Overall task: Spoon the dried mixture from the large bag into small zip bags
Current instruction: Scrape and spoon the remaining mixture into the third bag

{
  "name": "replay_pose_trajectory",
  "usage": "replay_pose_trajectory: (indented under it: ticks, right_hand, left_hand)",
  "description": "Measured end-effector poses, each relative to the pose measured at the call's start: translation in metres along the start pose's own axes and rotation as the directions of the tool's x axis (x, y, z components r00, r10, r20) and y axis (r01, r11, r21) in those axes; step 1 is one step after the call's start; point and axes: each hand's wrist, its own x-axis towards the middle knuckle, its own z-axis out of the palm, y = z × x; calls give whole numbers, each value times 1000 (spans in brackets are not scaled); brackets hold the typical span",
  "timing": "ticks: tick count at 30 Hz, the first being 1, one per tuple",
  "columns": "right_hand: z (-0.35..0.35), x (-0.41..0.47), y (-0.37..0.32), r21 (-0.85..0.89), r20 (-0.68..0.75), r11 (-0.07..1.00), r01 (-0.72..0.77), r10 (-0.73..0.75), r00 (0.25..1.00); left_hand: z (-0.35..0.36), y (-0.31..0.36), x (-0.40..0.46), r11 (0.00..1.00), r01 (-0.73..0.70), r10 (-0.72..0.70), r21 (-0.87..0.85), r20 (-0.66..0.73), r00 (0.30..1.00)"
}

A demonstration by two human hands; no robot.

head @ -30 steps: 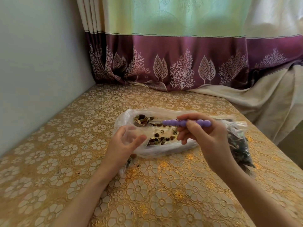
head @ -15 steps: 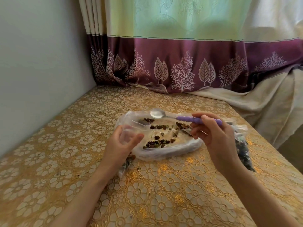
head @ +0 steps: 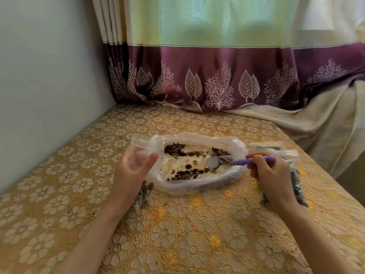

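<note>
Head view: the large bag (head: 197, 186) lies open on the tabletop (head: 197, 234), with dried mixture (head: 187, 172) scattered inside. Left hand (head: 131, 171) holds a small zip bag (head: 138, 155) open at the large bag's left edge, fingers curled on it. Right hand (head: 270, 175) grips a purple-handled spoon (head: 233, 162), its bowl empty, down inside the large bag. More filled bags (head: 296, 182) lie behind the right hand.
</note>
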Motion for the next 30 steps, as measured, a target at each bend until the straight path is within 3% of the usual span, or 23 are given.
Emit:
replay_pose_trajectory:
  ticks: [14,20,25,30]
  right_hand:
    - [32,-17,-1,170,298,971,-167,111,948]
    - [30,-12,2,242,231,928,-283,228,946]
    - [26,-9,1,246,188,926,-288,246,951]
    - [24,-1,-13,295,138,922,-251,219,966]
  left_hand:
    - [-4,-3,3,1000,-24,24,-20,-7,1000]
    - [-5,-5,3,996,-24,20,87,37,999]
    - [-2,-8,0,962,-75,61,263,63,996]
    - [-1,-8,-2,964,-28,-4,263,119,993]
